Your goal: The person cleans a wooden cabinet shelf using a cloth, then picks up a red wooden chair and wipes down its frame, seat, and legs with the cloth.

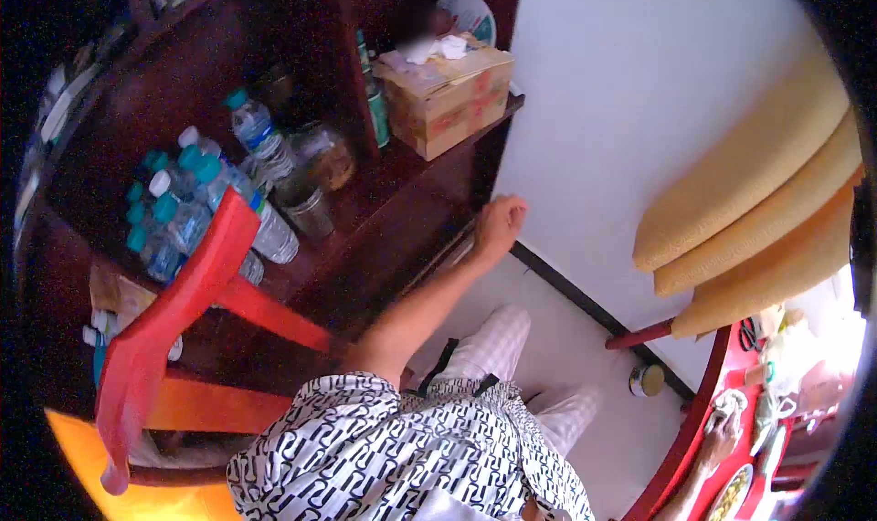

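On the red table (702, 413), a crumpled cloth (731, 402) meets your right hand (720, 441) at its finger end; pinched or not, I can't tell; your left hand (501, 225), curled in, is well apart.

Crumpled cloth (730, 404), smooth table (692, 436), clear plastic bottles (265, 147), matt cardboard box (448, 115), dark wooden shelf (375, 201), textured fabric covers (749, 178)

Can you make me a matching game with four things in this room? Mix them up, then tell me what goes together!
Things:
1. cardboard box
2. chair
3. round container
4. plastic bottles

Clues:
A. on the floor, near the white wall
B. see-through, many with teal caps
C. brown, with something white on top
D. painted red

Right pairs: 1-C, 2-D, 3-A, 4-B
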`<state>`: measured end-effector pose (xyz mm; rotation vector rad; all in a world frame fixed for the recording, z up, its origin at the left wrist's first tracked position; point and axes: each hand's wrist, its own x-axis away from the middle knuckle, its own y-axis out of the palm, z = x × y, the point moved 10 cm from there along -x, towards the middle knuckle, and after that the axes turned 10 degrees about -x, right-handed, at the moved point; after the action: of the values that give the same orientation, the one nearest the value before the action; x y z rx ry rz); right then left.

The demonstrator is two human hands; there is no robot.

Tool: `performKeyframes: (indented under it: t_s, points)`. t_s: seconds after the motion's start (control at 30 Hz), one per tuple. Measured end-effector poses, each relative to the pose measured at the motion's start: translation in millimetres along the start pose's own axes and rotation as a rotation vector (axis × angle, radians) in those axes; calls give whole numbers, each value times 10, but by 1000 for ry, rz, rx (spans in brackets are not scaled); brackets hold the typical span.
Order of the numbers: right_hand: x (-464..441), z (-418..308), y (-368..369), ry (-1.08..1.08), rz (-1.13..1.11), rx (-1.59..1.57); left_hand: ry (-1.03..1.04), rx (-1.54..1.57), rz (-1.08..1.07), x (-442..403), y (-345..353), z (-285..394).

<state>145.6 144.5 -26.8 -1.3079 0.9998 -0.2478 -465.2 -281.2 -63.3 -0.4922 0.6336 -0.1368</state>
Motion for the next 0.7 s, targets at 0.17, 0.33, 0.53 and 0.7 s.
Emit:
performKeyframes:
  t_s: [0.17,0.33,0.53,0.7]
  points:
    - [0,-134,-32,71,-160,-95,-92,-28,-242,701,347,-129]
    - [11,-669,-267,-50,-150,-194,-143,-42,-420,1146,525,-276]
    - [28,-1411,-348,-34,-272,-676,-130,-141,-587,1652,603,-474]
    - [-312,-3201,105,121,-669,-1241,-215,-113,-562,1782,566,-504]
